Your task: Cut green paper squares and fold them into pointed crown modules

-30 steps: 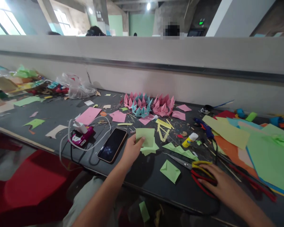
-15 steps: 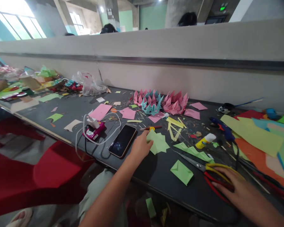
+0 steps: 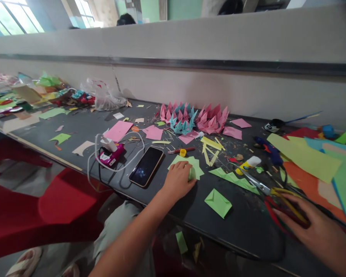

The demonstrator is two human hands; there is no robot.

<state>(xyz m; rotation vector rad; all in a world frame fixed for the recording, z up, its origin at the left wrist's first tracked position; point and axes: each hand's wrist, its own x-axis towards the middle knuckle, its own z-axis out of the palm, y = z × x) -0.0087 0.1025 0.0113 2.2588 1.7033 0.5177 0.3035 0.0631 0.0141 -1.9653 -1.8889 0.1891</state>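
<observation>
My left hand (image 3: 179,181) lies over a small pile of light green paper pieces (image 3: 198,171). Its fingers are curled, and a bit of green paper shows between thumb and forefinger. In my right hand (image 3: 314,223) are scissors (image 3: 265,189) with red and yellow handles, their blades pointing left toward the glue stick (image 3: 249,164). A folded green paper piece (image 3: 218,203) rests on the table between my hands. Behind it lies a zigzag green paper strip (image 3: 233,181). A yellow cap (image 3: 182,152) sits just beyond my left hand.
Left of my left hand are a phone (image 3: 147,166) and a purple power adapter (image 3: 111,156) with a looped white cable. Pink and blue folded-paper rings (image 3: 212,120) stand near the partition. A glue gun (image 3: 269,152) and coloured sheets (image 3: 308,157) lie at right.
My left hand has shifted from the left edge of the green pieces to over them, its fingers curling. My right hand has moved right with the scissors, whose blades now angle upward.
</observation>
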